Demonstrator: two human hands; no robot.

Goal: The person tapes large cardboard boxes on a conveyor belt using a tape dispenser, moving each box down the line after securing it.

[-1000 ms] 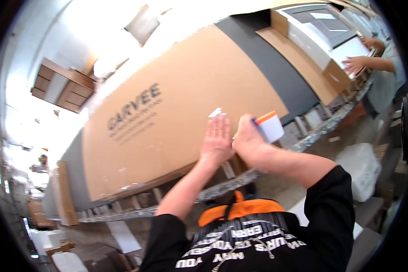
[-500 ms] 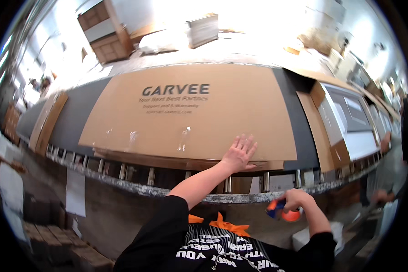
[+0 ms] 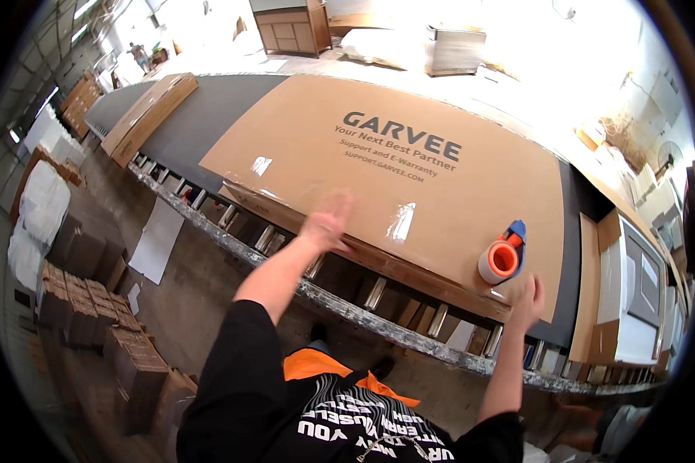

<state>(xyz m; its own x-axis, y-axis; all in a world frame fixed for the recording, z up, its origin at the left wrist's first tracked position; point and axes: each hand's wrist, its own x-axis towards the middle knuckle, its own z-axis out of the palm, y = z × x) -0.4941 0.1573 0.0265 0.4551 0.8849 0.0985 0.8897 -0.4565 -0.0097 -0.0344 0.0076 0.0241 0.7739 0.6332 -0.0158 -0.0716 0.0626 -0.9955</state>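
Observation:
A large flat brown cardboard box (image 3: 301,143) with dark print lies on the conveyor, pieces of clear tape along its near side. My left hand (image 3: 328,222), slightly blurred, is at the box's near edge with its fingers stretched out and nothing in them. On the right part of the box rests a blue and orange tape dispenser (image 3: 502,258) with a roll in it. Just to the right of the dispenser, apart from it, my right hand (image 3: 527,305) is empty at the box's near right corner, its fingers loosely extended and partly hidden.
The conveyor has metal rollers (image 3: 374,294) and a worn front rail (image 3: 409,337). A narrow carton (image 3: 150,116) lies farther left on it; an opened box with a white and grey item (image 3: 633,285) sits at right. Cardboard stacks (image 3: 135,370) stand on the floor at left.
My right hand has put the tape dispenser down on the box and let go. My left hand has slid leftward along the near edge. The view has turned left.

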